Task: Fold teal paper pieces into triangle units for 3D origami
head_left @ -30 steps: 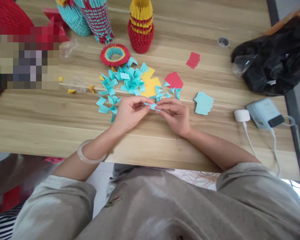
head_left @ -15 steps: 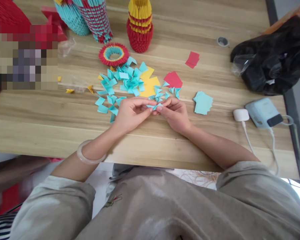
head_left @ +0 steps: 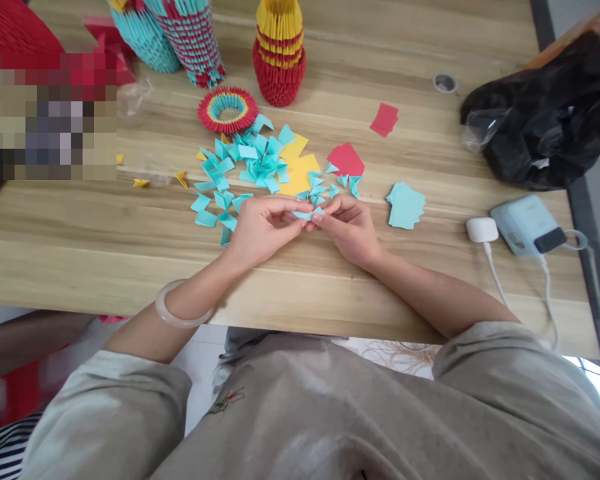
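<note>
Left hand (head_left: pixel 260 230) and right hand (head_left: pixel 347 230) pinch small folded turquoise paper piece (head_left: pixel 307 215); scattered turquoise folded paper pieces (head_left: pixel 250 163) crowd behind, bare wooden surface (head_left: pixel 105 247) toward near edge.

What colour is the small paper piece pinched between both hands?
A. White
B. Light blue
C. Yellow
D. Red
B: the folded paper piece held between the left hand and right hand is light blue, like the loose folded pieces scattered behind.
</note>
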Demonstrator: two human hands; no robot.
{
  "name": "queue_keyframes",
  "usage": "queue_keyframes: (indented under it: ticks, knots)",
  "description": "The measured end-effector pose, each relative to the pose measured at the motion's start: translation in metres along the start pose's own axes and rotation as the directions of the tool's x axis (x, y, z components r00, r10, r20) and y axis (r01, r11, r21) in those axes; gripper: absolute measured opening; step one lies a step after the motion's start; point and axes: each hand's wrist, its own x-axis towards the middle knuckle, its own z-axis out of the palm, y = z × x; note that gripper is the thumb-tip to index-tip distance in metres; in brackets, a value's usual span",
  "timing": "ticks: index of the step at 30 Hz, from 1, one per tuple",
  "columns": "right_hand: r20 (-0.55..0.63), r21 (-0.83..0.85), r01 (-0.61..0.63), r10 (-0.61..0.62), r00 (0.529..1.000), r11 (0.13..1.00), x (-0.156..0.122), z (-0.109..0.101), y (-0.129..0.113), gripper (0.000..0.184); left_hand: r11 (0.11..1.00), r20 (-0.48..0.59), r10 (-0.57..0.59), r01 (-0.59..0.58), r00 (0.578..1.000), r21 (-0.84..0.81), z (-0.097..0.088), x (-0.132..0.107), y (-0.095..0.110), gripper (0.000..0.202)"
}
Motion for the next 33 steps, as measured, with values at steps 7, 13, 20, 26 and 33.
queue_keyframes:
  ticks: [7, 13, 20, 26, 33]
  knots:
    - [0.006, -0.107, -0.02, 0.021, 1.0, 0.994, -0.001, 0.002, -0.005, 0.041, 0.999, 0.034, 0.029, -0.031, 0.999, 0.038, 0.0, -0.001, -0.001, 0.024]
    - [0.052, -0.115, -0.027, 0.033, 0.998, 0.993, -0.002, 0.002, -0.003, 0.048, 0.995, 0.023, 0.013, -0.01, 1.0, -0.101, 0.002, 0.0, 0.001, 0.026]
    - [0.071, -0.118, 0.017, -0.009, 0.997, 0.993, -0.002, 0.0, 0.0, 0.046, 0.998, 0.096, -0.004, 0.009, 0.995, -0.056, -0.003, 0.003, 0.003, 0.012]
    - [0.033, -0.219, 0.182, -0.18, 0.983, 0.959, -0.004, -0.001, 0.004, 0.038, 0.989, 0.061, -0.144, 0.145, 0.988, -0.016, -0.005, 0.003, 0.002, 0.032]
    - [0.017, -0.3, 0.313, -0.323, 0.946, 0.901, -0.005, -0.002, 0.005, 0.013, 0.966, 0.072, -0.248, 0.252, 0.966, -0.053, -0.004, 0.004, 0.005, 0.034]
